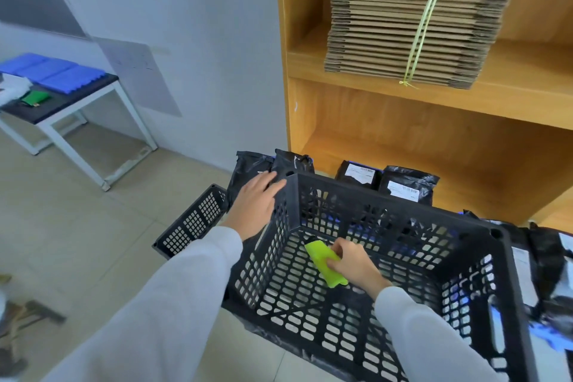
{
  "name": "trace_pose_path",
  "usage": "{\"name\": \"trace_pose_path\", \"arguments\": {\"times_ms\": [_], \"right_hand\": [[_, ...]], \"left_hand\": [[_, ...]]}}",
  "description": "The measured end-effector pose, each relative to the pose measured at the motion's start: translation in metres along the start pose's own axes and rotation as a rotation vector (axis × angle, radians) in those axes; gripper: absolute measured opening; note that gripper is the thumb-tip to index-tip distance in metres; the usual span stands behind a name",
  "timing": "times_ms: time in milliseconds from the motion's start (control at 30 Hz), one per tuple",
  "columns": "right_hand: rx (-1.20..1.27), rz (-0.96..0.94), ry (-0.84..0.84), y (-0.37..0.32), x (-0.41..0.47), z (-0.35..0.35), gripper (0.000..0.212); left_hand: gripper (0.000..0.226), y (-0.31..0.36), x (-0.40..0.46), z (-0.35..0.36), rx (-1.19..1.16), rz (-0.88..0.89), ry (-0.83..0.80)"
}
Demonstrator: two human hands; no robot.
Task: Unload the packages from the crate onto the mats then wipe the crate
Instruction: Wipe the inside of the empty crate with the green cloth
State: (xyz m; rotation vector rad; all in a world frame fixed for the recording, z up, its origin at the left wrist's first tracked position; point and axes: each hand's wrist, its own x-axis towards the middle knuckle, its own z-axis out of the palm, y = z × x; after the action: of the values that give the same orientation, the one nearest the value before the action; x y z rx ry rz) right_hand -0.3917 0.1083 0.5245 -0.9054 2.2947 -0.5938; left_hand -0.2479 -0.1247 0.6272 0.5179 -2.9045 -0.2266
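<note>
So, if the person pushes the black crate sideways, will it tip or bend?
Probably it slides rather than tips: the crate looks wide and low, and the left hand steadies its rim. Its lattice walls suggest light but fairly stiff plastic. It holds only the green cloth under the right hand, so it is likely light.

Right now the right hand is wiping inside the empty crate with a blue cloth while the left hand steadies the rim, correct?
Not quite: the cloth is yellow-green, not blue. The head view shows the right hand pressing it on the floor of the empty crate while the left hand rests on the rim.
</note>
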Motion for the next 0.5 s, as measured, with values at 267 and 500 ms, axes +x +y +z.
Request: {"name": "trace_pose_path", "arguments": {"times_ms": [267,500], "right_hand": [[-0.040,0.109,0.117,0.008,0.039,0.022,0.042],[-0.264,0.113,0.282,0.000,0.075,0.048,0.032]], "left_hand": [[0.057,0.014,-0.013,0.017,-0.046,-0.367,-0.124],[0.047,0.004,-0.016,0.036,0.044,-0.313,0.068]]}}
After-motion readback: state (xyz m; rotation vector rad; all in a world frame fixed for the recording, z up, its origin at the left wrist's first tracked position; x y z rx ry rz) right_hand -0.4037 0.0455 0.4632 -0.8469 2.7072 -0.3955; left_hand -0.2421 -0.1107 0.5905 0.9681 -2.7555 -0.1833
